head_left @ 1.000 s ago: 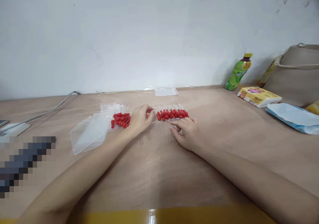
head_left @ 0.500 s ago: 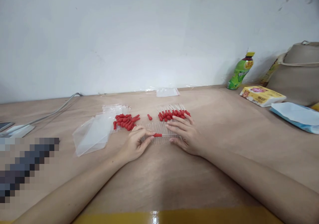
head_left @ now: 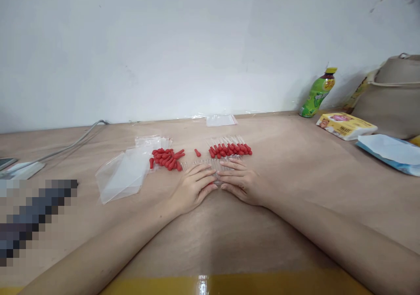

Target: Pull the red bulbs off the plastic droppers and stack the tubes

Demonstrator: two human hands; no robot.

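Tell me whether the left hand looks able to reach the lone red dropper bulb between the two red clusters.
Likely yes: the lone red dropper bulb lies just beyond the left hand with nothing over it, though that hand would first have to leave the clear tubes.

The person beside me is wearing one camera on the head, and it is looking forward and down across the counter (head_left: pixel 282 164). It is viewing the hands (head_left: pixel 194 185) from close behind, with the forearms (head_left: pixel 108 247) coming in from the lower corners. The hands are sitting below the middle; the pale wall (head_left: pixel 170 50) is filling the upper part.
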